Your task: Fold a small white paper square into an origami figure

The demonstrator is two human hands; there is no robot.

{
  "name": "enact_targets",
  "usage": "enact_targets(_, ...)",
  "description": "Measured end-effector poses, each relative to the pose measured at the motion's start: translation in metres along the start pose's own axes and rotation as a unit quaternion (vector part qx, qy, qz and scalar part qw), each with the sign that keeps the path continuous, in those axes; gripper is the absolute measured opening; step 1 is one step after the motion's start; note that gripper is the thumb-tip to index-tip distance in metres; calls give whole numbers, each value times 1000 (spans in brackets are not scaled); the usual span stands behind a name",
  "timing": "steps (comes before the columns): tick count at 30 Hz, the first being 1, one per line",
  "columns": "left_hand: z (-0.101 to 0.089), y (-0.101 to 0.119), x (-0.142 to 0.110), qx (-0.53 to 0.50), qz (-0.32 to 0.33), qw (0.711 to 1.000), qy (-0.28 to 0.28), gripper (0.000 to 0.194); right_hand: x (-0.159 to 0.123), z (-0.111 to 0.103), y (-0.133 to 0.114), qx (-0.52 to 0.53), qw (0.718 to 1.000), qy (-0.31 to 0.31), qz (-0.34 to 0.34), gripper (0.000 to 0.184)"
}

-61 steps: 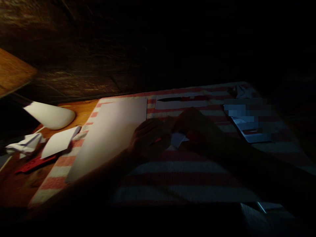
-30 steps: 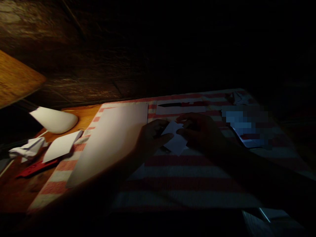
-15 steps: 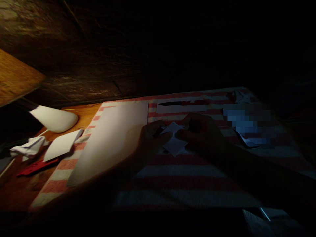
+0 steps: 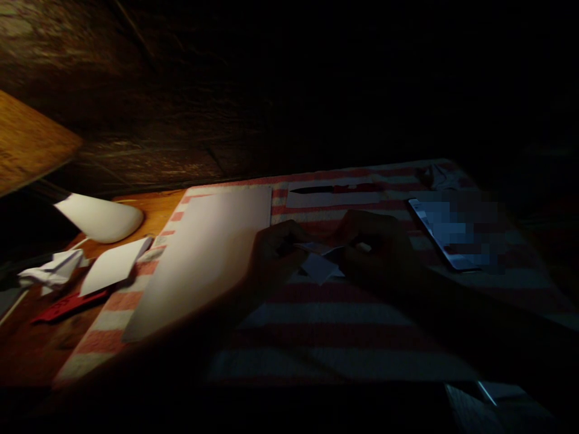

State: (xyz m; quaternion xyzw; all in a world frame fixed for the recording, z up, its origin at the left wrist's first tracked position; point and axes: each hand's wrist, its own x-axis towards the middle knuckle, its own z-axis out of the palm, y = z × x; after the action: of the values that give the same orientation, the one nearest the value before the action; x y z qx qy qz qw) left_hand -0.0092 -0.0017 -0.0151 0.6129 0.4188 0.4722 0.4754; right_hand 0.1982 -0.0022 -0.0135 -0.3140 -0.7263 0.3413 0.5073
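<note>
A small folded piece of white paper (image 4: 320,268) is held between my two hands, above the red-and-white striped cloth (image 4: 316,313). My left hand (image 4: 278,250) pinches its left side with thumb and fingers. On the right side, my right hand (image 4: 373,244) is closed on the same paper. The upper part of the paper lies partly behind my fingers, and dim light blurs its folds. Left of my hands lies a large white sheet (image 4: 203,241). Behind them, a knife (image 4: 335,188) with a dark blade and red handle rests on a strip of white paper (image 4: 312,201).
A phone or tablet (image 4: 434,235), its screen partly pixelated, lies at the right. Crumpled white items (image 4: 441,176) sit in the far right corner. At the left are a white lamp base (image 4: 102,218), crumpled paper (image 4: 52,269), a curved white sheet (image 4: 113,265) and a red flat object (image 4: 67,306).
My hands parted from overlapping and brought the small paper into view. Over the last half second its upper part has bent, so it looks shorter, and my right thumb has shifted rightward.
</note>
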Motion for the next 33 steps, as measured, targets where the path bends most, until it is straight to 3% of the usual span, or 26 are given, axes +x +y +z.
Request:
enact_targets(4,-1,-2,-4,1,44,999,-28,13,0,-4,3,-43,996,-6,-83,16)
enact_targets(11,-3,0,-6,47,161,986,-24,11,0,-8,-10,-89,985,-54,-136,18)
enact_targets(20,-2,4,-10,17,180,983,-23,23,-1,-7,-14,-76,984,-51,-152,17)
enact_targets(25,-3,4,-9,11,154,987,-37,11,-3,-5,-9,-21,994,-61,-90,9)
enact_targets(30,1,5,-10,38,88,994,-44,14,-6,-4,-4,25,996,-51,70,14)
enact_targets(33,3,6,-11,41,75,995,-46,17,-5,-1,-4,66,990,-39,120,16)
